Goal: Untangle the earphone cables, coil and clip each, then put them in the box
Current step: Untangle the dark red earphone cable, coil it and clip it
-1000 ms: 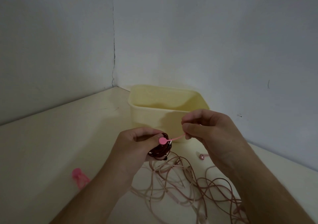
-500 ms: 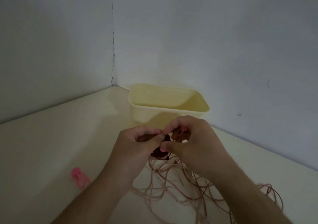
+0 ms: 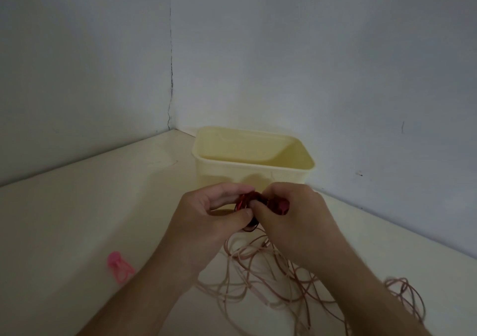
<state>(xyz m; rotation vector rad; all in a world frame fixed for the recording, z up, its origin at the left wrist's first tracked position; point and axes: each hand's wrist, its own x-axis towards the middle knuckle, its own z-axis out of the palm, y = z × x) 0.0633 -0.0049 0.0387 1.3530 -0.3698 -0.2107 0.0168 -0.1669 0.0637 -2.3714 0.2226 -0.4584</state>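
Note:
A dark red coiled earphone cable (image 3: pixel 246 202) is held between both hands, just in front of the pale yellow box (image 3: pixel 258 173). My left hand (image 3: pixel 214 217) grips the coil with thumb and fingers. My right hand (image 3: pixel 291 214) pinches the coil's right side, where a reddish bit of the pink clip strap (image 3: pixel 282 204) shows by its fingers. Below the hands a tangle of pale pink earphone cables (image 3: pixel 258 279) lies spread on the table. The box looks open at the top; its floor is hidden.
A spare pink clip (image 3: pixel 118 266) lies on the cream table (image 3: pixel 77 219) at the left. More cable loops (image 3: pixel 405 294) trail to the right. Two grey walls meet in a corner behind the box.
My right hand, which held the pink strap stretched out to the right, has come in against the coil and now wraps the strap around it. The left hand stays in place.

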